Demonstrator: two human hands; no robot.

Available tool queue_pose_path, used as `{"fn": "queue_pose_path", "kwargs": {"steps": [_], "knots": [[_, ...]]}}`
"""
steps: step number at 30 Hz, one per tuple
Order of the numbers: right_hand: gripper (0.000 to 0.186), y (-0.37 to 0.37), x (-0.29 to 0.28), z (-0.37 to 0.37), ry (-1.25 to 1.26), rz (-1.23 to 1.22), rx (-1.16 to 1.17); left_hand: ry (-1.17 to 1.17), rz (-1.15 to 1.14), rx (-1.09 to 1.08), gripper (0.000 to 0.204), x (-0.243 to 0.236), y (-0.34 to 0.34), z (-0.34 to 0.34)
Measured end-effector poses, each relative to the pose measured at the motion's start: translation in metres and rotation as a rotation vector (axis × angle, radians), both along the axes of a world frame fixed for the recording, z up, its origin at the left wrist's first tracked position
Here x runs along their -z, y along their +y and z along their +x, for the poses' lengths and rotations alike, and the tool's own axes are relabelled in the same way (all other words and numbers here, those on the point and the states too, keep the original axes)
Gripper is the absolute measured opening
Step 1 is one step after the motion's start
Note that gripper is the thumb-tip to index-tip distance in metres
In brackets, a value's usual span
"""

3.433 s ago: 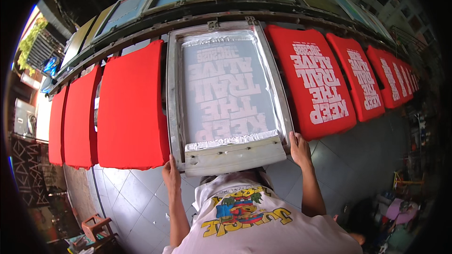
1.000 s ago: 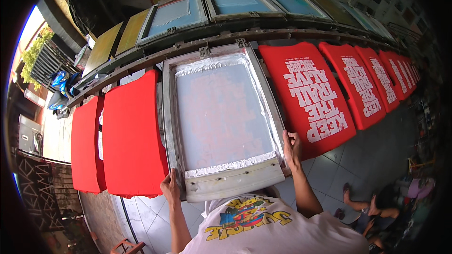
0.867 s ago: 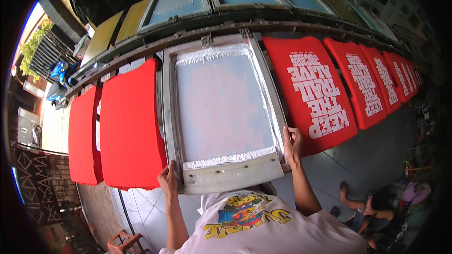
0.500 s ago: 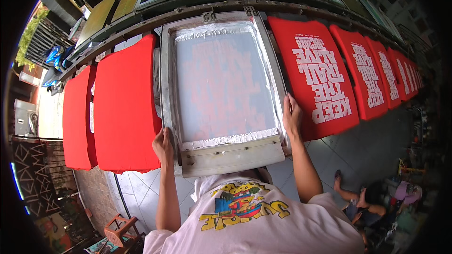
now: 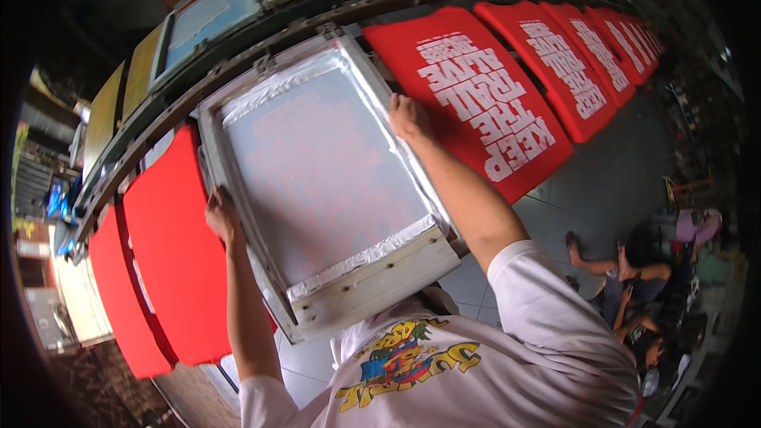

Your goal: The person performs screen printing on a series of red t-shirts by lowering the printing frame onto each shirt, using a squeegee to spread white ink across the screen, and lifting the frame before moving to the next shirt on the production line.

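A screen-printing frame (image 5: 371, 279) lies in front of me, its pale grey-blue mesh (image 5: 325, 166) bordered by shiny tape and smeared with white along the sides. A blurred reddish pattern shows faintly through the mesh. My left hand (image 5: 223, 214) is closed on the left rail of the frame, around its middle. Higher up the opposite rail, my right hand (image 5: 408, 117) grips the edge with bent fingers. What lies under the frame is mostly hidden. Metal hinge clamps (image 5: 264, 63) stand at its far end, by the long rail.
Plain red shirt panels (image 5: 176, 246) lie at left; red panels with white block lettering (image 5: 483, 103) run off to the right. More blue-meshed frames (image 5: 212, 20) stand beyond the rail (image 5: 214, 75). A seated person (image 5: 626, 269) is on the floor at lower right.
Both hands are farther up the frame's side rails. My view has tilted, so the frame and panels appear slanted. The pattern through the mesh looks fainter, and the frame's near end looks raised.
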State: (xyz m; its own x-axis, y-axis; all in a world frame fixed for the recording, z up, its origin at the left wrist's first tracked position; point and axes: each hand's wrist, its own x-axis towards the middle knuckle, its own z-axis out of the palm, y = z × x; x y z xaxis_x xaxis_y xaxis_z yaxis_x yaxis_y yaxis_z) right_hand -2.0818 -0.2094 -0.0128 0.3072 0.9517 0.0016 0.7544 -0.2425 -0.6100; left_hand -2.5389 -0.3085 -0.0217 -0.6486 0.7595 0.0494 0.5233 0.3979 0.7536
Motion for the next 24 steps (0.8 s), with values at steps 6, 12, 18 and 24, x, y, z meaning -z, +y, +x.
{"fn": "queue_pose_path", "kwargs": {"steps": [6, 12, 18, 24], "knots": [[0.057, -0.004, -0.009, -0.008, -0.074, -0.043, 0.039, 0.078, -0.037, -0.092, 0.069, 0.016, 0.004, -0.014], [0.060, -0.010, -0.018, -0.010, -0.059, -0.107, 0.101, 0.093, -0.180, -0.074, 0.080, 0.014, 0.010, -0.015], [0.060, -0.014, -0.027, -0.011, -0.114, -0.102, 0.112, 0.087, -0.122, -0.102, 0.088, 0.014, 0.011, -0.009], [0.059, -0.011, -0.030, -0.019, -0.077, -0.068, 0.090, 0.015, -0.236, -0.106, 0.095, 0.017, 0.012, -0.032]]}}
